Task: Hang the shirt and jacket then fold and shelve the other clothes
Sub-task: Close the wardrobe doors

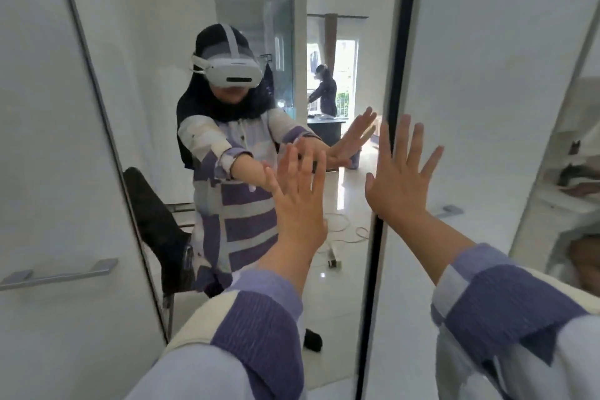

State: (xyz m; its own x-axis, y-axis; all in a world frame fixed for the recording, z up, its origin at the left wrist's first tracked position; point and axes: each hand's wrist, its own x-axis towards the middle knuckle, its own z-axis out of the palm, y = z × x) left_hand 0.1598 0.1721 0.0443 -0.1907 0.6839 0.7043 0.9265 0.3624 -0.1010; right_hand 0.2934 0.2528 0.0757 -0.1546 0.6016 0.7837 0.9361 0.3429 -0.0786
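I face a wardrobe with a mirrored door (227, 42) in the middle. My left hand (300, 201) is raised flat in front of the mirror, fingers spread, holding nothing. My right hand (401, 178) is raised the same way at the dark edge (394, 75) between the mirror and the white door (487, 58) to its right. The mirror reflects me with both palms held out. No shirt, jacket or other loose clothes can be made out clearly; the white door at the far right (558, 178) stands ajar and dark items lie on a shelf inside.
A white door with a metal bar handle (58, 273) is on the left. The mirror reflects a dark chair (156, 224), a cable on the glossy floor (347, 230), and another person at a desk far behind.
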